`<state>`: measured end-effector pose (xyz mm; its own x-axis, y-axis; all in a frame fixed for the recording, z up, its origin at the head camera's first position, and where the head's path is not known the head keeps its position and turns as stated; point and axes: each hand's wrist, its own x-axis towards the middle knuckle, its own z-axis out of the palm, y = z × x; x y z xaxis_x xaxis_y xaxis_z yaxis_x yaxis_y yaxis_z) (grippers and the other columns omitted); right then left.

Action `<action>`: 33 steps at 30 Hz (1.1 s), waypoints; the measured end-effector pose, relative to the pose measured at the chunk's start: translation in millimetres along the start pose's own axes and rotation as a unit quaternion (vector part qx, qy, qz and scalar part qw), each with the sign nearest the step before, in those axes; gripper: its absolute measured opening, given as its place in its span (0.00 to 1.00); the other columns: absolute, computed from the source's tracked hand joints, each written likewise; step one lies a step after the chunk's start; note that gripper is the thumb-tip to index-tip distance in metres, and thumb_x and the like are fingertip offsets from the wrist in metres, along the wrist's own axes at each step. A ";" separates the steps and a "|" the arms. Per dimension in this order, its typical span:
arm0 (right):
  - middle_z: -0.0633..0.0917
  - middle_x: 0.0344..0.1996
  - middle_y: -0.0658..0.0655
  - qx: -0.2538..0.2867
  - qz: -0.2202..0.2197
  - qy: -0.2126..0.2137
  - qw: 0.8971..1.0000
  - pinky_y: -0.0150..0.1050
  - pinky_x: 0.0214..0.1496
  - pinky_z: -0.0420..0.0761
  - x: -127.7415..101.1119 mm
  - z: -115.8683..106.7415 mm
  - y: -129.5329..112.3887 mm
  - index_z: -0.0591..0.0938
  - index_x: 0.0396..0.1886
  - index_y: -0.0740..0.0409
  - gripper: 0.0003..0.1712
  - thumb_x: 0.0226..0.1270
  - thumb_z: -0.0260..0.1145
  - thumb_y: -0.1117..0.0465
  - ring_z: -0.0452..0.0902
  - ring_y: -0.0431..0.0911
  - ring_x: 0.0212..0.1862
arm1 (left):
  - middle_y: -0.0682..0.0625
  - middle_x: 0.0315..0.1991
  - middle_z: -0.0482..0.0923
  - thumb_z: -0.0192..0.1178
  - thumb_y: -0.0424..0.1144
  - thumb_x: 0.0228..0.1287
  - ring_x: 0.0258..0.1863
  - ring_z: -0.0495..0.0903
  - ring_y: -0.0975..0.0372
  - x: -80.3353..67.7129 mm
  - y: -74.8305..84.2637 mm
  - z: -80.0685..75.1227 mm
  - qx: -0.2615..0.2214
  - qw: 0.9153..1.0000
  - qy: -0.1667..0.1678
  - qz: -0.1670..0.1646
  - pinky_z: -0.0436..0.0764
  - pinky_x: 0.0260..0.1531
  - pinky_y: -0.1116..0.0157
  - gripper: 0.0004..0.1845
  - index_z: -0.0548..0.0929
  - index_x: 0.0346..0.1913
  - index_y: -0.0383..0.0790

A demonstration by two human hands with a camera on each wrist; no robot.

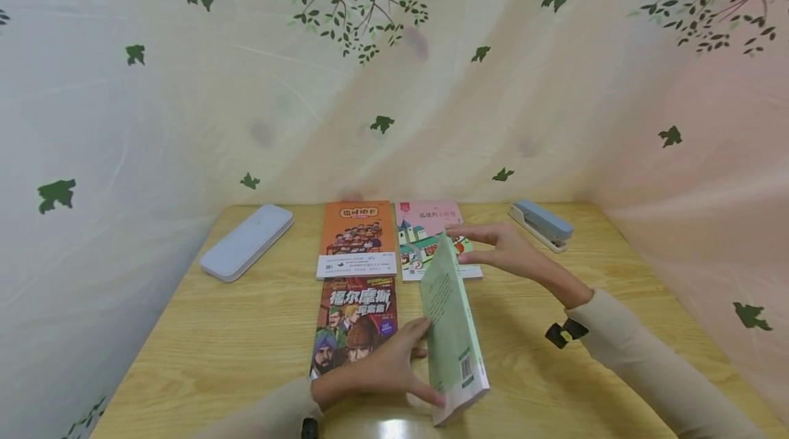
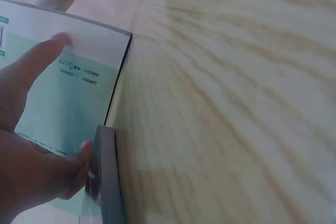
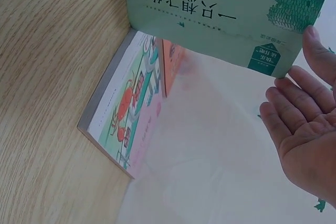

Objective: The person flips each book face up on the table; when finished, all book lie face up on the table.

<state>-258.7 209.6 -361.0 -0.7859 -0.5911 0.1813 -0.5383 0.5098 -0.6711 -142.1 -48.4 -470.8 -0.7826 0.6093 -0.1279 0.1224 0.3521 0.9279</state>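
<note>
A pale green book (image 1: 453, 329) stands on edge between my hands, its back cover toward the left. My right hand (image 1: 508, 251) pinches its far top corner between thumb and fingers; the other fingers extend past the corner in the right wrist view. My left hand (image 1: 385, 364) touches the back cover with spread thumb and fingers. Under the left hand lies a dark comic-style book (image 1: 360, 316), partly hidden by that hand. Behind the green book lies a pink book (image 1: 428, 220), partly covered from view. Whether the green book's lower edge touches the table cannot be told.
An orange book (image 1: 357, 230) lies at the back, left of the pink one. A pale blue-white case (image 1: 246, 242) rests at the table's back left, and a blue stapler (image 1: 541, 223) at the back right. A leaf-patterned curtain (image 1: 382, 151) hangs behind the wooden table (image 1: 216, 350).
</note>
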 end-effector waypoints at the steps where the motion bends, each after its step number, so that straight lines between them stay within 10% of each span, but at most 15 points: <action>1: 0.81 0.66 0.55 -0.003 0.000 0.001 1.000 0.63 0.64 0.79 0.0 0.6 -0.1 0.81 0.66 0.50 0.30 0.65 0.74 0.53 0.75 0.58 0.69 | 0.39 0.81 0.49 0.83 0.42 0.45 0.74 0.67 0.46 0.0 0.7 -0.2 -0.002 1.000 0.002 0.001 0.76 0.66 0.67 0.67 0.48 0.82 0.36; 8: 0.80 0.67 0.57 0.015 -0.007 0.008 1.000 0.65 0.65 0.77 1.2 7.5 -1.3 0.81 0.67 0.51 0.29 0.66 0.73 0.54 0.74 0.62 0.69 | 0.41 0.81 0.53 0.81 0.47 0.49 0.76 0.64 0.46 -1.0 9.9 -8.9 0.020 1.000 0.009 0.023 0.73 0.71 0.54 0.63 0.50 0.82 0.42; 23: 0.77 0.69 0.61 0.076 -0.042 0.019 0.996 0.60 0.69 0.74 5.9 30.7 1.8 0.75 0.71 0.59 0.33 0.67 0.71 0.63 0.72 0.61 0.71 | 0.52 0.80 0.53 0.74 0.47 0.61 0.75 0.65 0.47 -3.8 35.5 -30.3 -0.091 0.992 -0.006 0.089 0.74 0.70 0.50 0.53 0.49 0.81 0.64; 33: 0.77 0.69 0.63 0.103 -0.031 0.005 0.994 0.59 0.70 0.74 2.1 46.8 0.8 0.73 0.72 0.62 0.37 0.64 0.74 0.62 0.73 0.61 0.70 | 0.47 0.80 0.52 0.73 0.49 0.61 0.74 0.65 0.42 -7.3 44.7 -37.7 -0.097 0.992 0.014 0.076 0.76 0.68 0.50 0.55 0.48 0.82 0.58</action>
<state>-246.5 179.5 -394.9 -0.7565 -0.6112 0.2325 -0.5129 0.3340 -0.7908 -153.9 -63.9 -415.2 -0.7811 0.6239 0.0255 0.1220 0.1124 0.9862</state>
